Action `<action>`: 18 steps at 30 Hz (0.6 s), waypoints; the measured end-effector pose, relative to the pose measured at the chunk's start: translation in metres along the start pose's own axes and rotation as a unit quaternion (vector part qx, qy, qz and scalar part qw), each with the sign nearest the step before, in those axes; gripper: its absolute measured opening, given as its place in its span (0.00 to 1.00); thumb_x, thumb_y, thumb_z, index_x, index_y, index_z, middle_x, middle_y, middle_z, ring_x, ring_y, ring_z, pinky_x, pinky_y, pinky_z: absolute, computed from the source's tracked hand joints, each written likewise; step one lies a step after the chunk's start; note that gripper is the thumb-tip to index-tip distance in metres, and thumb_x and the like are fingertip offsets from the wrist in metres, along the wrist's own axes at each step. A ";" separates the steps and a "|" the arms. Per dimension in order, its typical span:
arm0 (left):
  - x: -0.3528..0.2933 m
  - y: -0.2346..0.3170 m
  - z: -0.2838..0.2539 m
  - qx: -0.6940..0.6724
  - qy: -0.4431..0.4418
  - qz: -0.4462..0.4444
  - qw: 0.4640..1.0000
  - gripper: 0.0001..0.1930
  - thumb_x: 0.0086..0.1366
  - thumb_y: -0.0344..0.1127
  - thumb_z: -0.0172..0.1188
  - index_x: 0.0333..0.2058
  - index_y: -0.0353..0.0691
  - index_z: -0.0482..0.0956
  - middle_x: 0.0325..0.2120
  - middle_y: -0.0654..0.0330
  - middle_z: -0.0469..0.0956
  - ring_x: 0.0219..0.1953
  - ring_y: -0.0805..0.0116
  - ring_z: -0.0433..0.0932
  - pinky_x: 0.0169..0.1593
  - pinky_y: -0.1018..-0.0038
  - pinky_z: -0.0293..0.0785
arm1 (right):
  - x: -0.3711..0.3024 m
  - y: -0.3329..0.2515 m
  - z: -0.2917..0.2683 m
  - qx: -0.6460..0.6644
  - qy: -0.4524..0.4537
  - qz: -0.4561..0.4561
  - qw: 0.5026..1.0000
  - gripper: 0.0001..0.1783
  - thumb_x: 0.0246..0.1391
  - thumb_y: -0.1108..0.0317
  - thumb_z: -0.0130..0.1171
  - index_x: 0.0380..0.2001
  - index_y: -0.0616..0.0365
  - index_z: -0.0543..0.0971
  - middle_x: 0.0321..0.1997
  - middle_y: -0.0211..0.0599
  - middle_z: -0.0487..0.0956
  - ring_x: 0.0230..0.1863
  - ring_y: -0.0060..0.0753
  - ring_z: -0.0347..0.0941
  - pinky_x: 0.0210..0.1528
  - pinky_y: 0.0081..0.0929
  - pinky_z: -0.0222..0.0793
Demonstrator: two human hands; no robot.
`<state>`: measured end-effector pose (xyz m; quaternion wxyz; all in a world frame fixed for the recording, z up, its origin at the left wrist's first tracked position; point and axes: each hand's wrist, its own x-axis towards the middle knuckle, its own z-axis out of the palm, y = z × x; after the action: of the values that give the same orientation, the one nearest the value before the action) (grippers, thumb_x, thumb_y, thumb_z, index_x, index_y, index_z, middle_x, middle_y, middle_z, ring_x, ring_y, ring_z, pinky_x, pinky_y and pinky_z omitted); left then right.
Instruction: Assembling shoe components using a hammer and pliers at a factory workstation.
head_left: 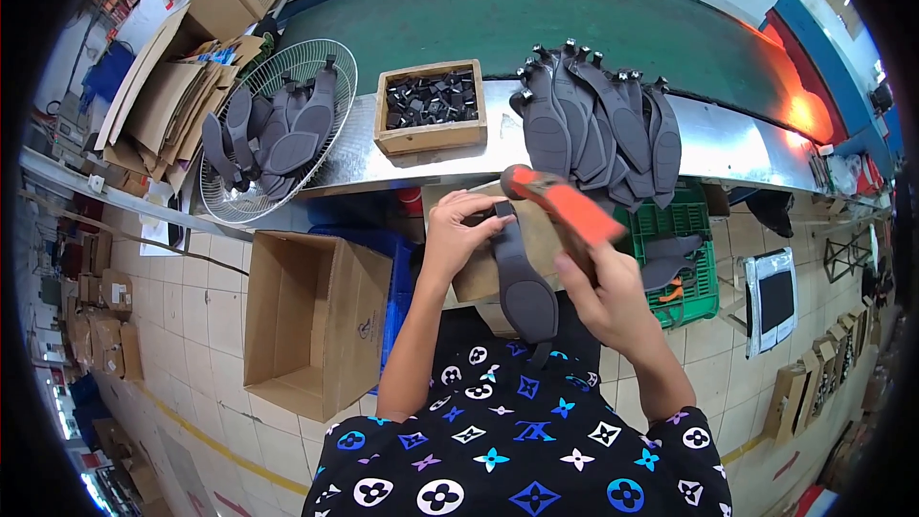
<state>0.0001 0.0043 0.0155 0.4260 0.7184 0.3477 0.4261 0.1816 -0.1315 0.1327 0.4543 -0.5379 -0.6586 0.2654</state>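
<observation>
We see the left hand [458,230] with its fingers [479,221] curled and pinching the upper end of a dark grey shoe sole [522,278], a long, matte, rubbery piece that widens toward its lower end. The sole hangs just in front of the metal table [728,139], above the person's lap. The right hand [605,295] has its fingers [574,273] wrapped tight around an orange-handled tool [560,203], smooth and blocky, whose tip lies beside the sole's top. On the table rest a pile of grey soles [598,124], a wooden box of small black parts [430,105] and a round wire basket [278,129].
</observation>
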 end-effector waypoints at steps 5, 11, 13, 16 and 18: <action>0.001 -0.005 0.000 0.008 0.008 -0.011 1.000 0.12 0.49 0.31 0.71 0.35 0.39 0.88 0.32 0.59 0.86 0.35 0.67 0.80 0.56 0.68 0.66 | 0.007 0.011 0.011 -0.008 -0.079 0.052 0.995 0.24 0.65 0.70 0.54 0.62 0.67 0.66 0.35 0.57 0.79 0.34 0.57 0.78 0.38 0.39 0.72; -0.005 -0.007 0.001 0.012 0.003 0.007 1.000 0.12 0.50 0.32 0.72 0.35 0.39 0.88 0.33 0.59 0.87 0.39 0.66 0.82 0.61 0.65 0.64 | 0.007 0.006 0.013 -0.012 -0.079 0.099 0.992 0.24 0.65 0.70 0.54 0.61 0.68 0.66 0.39 0.61 0.79 0.37 0.60 0.79 0.40 0.39 0.73; -0.004 -0.010 0.001 0.022 0.016 0.002 1.000 0.10 0.50 0.33 0.72 0.33 0.39 0.87 0.34 0.59 0.87 0.42 0.65 0.83 0.63 0.64 0.63 | 0.011 0.007 0.010 -0.031 -0.120 0.155 0.980 0.24 0.65 0.70 0.55 0.60 0.68 0.67 0.40 0.62 0.79 0.38 0.61 0.79 0.41 0.39 0.74; -0.004 -0.011 -0.003 0.048 -0.037 -0.013 0.998 0.19 0.50 0.33 0.73 0.42 0.35 0.84 0.38 0.57 0.86 0.45 0.61 0.81 0.62 0.63 0.66 | 0.006 0.011 0.011 -0.046 -0.074 0.066 0.994 0.23 0.65 0.70 0.55 0.59 0.70 0.67 0.39 0.61 0.80 0.37 0.59 0.80 0.40 0.38 0.74; -0.008 -0.005 0.000 0.068 -0.038 -0.014 0.997 0.32 0.51 0.37 0.74 0.54 0.34 0.74 0.42 0.56 0.85 0.51 0.59 0.79 0.65 0.59 0.62 | 0.005 0.007 0.008 -0.041 -0.005 0.015 0.999 0.22 0.64 0.70 0.56 0.58 0.71 0.68 0.39 0.60 0.79 0.37 0.59 0.80 0.40 0.38 0.74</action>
<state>-0.0038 -0.0003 0.0081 0.3950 0.7562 0.3698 0.3679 0.1775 -0.1242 0.1250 0.4242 -0.5643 -0.6637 0.2474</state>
